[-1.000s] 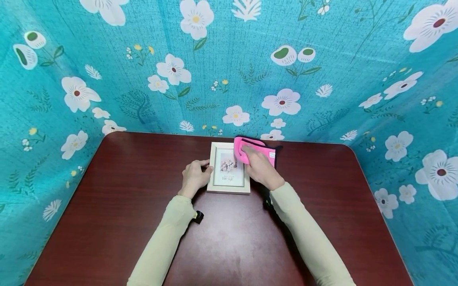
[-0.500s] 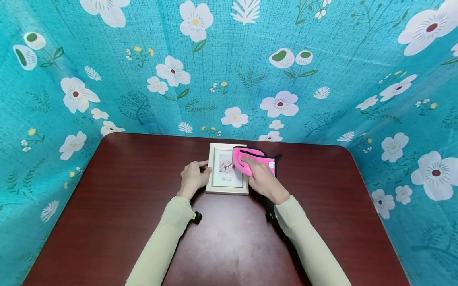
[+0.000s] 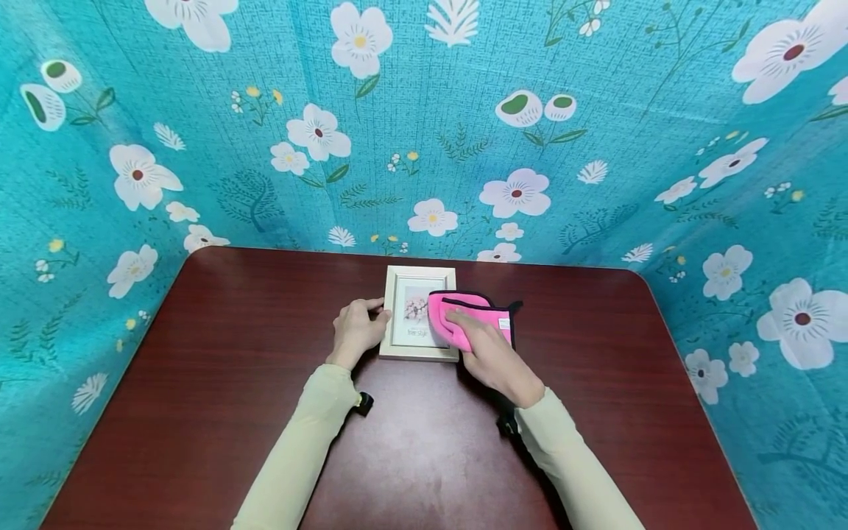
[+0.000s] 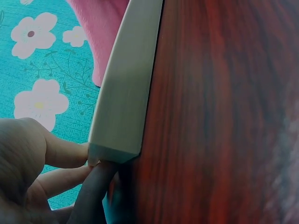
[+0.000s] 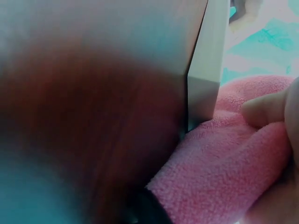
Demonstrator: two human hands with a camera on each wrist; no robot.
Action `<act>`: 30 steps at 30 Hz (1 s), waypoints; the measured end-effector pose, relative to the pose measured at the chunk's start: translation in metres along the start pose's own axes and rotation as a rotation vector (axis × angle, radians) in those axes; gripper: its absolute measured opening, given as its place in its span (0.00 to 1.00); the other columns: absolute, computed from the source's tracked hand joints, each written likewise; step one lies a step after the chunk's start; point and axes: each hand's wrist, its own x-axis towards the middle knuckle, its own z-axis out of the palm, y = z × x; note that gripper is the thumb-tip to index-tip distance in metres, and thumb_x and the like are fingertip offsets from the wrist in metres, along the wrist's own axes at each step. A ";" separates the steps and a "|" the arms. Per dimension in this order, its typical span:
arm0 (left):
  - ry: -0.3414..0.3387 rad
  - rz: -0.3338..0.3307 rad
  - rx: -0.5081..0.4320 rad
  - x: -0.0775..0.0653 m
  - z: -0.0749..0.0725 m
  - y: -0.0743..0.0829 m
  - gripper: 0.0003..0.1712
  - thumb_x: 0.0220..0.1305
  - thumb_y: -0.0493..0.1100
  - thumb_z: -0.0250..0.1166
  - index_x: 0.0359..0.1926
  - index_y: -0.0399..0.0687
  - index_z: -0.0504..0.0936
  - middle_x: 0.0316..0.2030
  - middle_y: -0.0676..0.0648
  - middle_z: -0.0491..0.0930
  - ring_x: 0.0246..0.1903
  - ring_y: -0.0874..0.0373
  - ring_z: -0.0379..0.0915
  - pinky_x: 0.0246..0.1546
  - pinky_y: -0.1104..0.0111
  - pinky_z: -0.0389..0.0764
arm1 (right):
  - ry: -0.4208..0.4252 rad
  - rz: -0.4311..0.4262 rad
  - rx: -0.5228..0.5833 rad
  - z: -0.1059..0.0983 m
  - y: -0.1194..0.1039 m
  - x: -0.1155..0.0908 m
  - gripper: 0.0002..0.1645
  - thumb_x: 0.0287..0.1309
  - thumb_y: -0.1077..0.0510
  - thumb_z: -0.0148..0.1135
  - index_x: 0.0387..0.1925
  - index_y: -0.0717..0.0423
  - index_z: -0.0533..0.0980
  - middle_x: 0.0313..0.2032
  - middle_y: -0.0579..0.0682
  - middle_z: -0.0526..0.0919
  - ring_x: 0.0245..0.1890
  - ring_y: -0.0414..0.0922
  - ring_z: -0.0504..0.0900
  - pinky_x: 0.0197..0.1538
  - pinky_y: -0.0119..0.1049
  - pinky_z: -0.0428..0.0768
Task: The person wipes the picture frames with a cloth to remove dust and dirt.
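A light-coloured picture frame (image 3: 419, 353) with a pink blossom print lies flat on the dark wooden table. At its left side my left hand (image 3: 358, 333) holds the edge, thumb and fingers at the border. The left wrist view shows those fingers (image 4: 67, 154) right at the end of the frame's side wall (image 4: 124, 88). My right hand (image 3: 493, 357) grips a folded pink cloth (image 3: 457, 313) with black trim and a white label, laid over the frame's right part. In the right wrist view the fuzzy pink cloth (image 5: 224, 163) covers a corner, with my thumb (image 5: 266, 109) pressing into it.
The reddish-brown table (image 3: 265, 331) has rounded far corners. Behind it and on both sides hangs a turquoise floral curtain (image 3: 424, 132). A black wrist-camera mount (image 3: 363, 403) sits at the left sleeve.
My right hand has slid the pink cloth down the frame's right side towards me, uncovering the upper right corner. My left hand keeps its place at the frame's left edge.
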 end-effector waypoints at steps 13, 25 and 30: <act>0.004 -0.006 -0.010 0.000 0.001 0.001 0.23 0.75 0.52 0.66 0.67 0.57 0.85 0.53 0.50 0.89 0.60 0.45 0.80 0.69 0.44 0.70 | -0.038 0.023 0.148 -0.004 -0.006 -0.035 0.39 0.67 0.73 0.54 0.77 0.51 0.72 0.76 0.46 0.73 0.78 0.48 0.69 0.77 0.54 0.70; 0.002 -0.011 -0.007 0.001 0.000 0.000 0.23 0.75 0.52 0.65 0.67 0.57 0.85 0.53 0.50 0.89 0.59 0.45 0.80 0.68 0.45 0.71 | -0.059 0.075 0.275 -0.010 -0.009 -0.060 0.35 0.69 0.72 0.57 0.71 0.41 0.78 0.71 0.38 0.79 0.75 0.46 0.73 0.75 0.47 0.73; 0.000 -0.013 0.002 0.001 -0.001 -0.001 0.23 0.76 0.52 0.65 0.68 0.58 0.85 0.53 0.50 0.89 0.60 0.44 0.79 0.67 0.45 0.72 | -0.071 -0.004 0.477 -0.022 0.001 -0.063 0.36 0.70 0.75 0.53 0.71 0.45 0.79 0.71 0.44 0.80 0.75 0.45 0.73 0.73 0.27 0.70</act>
